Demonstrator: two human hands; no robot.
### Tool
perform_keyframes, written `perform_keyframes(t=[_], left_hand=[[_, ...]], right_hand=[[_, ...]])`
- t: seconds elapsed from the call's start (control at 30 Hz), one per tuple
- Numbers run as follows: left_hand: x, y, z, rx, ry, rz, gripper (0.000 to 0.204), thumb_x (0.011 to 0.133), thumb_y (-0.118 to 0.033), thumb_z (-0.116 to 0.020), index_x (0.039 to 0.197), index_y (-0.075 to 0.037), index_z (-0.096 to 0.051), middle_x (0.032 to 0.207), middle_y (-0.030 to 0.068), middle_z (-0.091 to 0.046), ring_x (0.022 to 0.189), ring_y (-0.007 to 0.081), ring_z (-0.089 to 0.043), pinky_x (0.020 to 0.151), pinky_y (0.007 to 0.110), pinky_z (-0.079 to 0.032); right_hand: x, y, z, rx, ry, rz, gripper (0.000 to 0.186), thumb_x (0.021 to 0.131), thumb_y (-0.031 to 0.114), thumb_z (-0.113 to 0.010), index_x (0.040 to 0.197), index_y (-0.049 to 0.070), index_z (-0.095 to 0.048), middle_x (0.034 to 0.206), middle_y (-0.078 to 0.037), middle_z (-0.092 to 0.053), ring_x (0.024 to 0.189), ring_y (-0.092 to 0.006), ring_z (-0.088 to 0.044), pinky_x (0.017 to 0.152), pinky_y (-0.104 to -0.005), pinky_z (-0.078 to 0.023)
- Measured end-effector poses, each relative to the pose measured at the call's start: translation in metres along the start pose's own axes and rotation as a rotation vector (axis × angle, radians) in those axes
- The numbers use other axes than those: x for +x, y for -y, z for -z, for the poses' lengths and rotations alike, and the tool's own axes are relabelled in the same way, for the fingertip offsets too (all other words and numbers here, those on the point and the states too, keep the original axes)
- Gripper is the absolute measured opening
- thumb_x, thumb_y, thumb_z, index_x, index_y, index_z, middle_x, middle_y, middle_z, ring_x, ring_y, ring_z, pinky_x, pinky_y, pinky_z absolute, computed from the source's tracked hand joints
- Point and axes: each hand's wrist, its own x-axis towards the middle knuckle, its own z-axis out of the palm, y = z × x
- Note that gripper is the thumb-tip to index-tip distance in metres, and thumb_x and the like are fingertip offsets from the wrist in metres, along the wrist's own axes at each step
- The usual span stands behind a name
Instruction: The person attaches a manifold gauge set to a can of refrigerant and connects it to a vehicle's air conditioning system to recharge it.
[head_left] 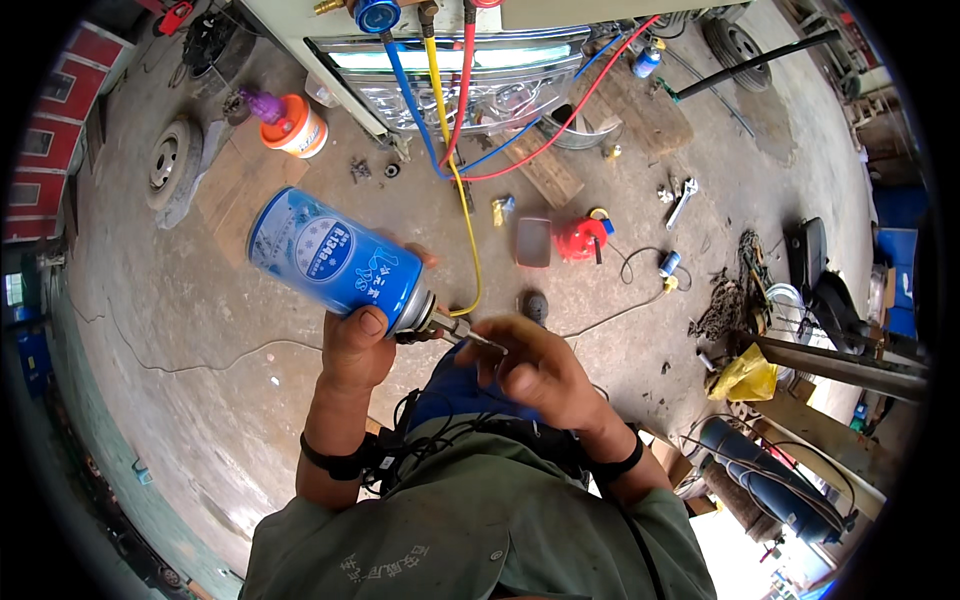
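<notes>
My left hand (362, 340) is wrapped round a blue refrigerant can (335, 250), which is tilted with its neck toward the lower right. A metal can tap valve (440, 322) sits on the can's neck. The fingers of my right hand (540, 372) close around the thin handle at the valve's outer end, slightly smeared by motion. From above, a yellow hose (455, 220) comes down to the valve; the exact joint is partly hidden.
A vehicle front with a headlight (450, 85) stands ahead, with a blue-dialled gauge (377, 14) above, and blue and red hoses (590, 112) looping below. On the concrete floor lie an orange-and-white bucket (295, 128), a red container (580, 240), a wrench (682, 202) and a wheel (172, 165).
</notes>
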Motion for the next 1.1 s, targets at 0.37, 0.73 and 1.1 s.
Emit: perform_keyframes(t=[0.37, 0.73, 1.1], left_hand=[[0.002, 0.007, 0.006, 0.046, 0.018, -0.066, 0.08, 0.064, -0.037, -0.086, 0.127, -0.007, -0.046, 0.113, 0.0045, -0.051, 0.113, 0.0282, -0.055, 0.088, 0.038, -0.051], [-0.002, 0.007, 0.009, 0.029, 0.0, -0.074, 0.081, 0.063, -0.037, -0.086, 0.127, -0.006, -0.045, 0.116, 0.0063, -0.051, 0.113, 0.0301, -0.055, 0.081, 0.041, -0.059], [-0.006, -0.001, 0.008, 0.022, 0.027, -0.052, 0.081, 0.064, -0.041, -0.086, 0.124, -0.004, -0.045, 0.114, 0.0065, -0.048, 0.114, 0.0281, -0.054, 0.067, 0.041, -0.063]], right_hand=[[0.008, -0.019, -0.005, 1.036, 0.24, -0.579, 0.043, 0.098, 0.044, -0.047, 0.109, 0.004, -0.059, 0.081, -0.011, -0.063, 0.056, -0.0091, -0.045, 0.048, -0.0198, -0.031], [0.01, -0.011, -0.013, -0.341, -0.044, 0.184, 0.018, 0.087, 0.012, -0.066, 0.102, 0.003, -0.059, 0.084, -0.011, -0.063, 0.064, -0.0175, -0.055, 0.055, -0.0305, -0.044], [0.008, -0.002, -0.012, 0.603, 0.088, -0.515, 0.033, 0.093, 0.033, -0.063, 0.095, 0.001, -0.058, 0.077, -0.014, -0.064, 0.056, -0.0105, -0.049, 0.046, -0.0216, -0.032]])
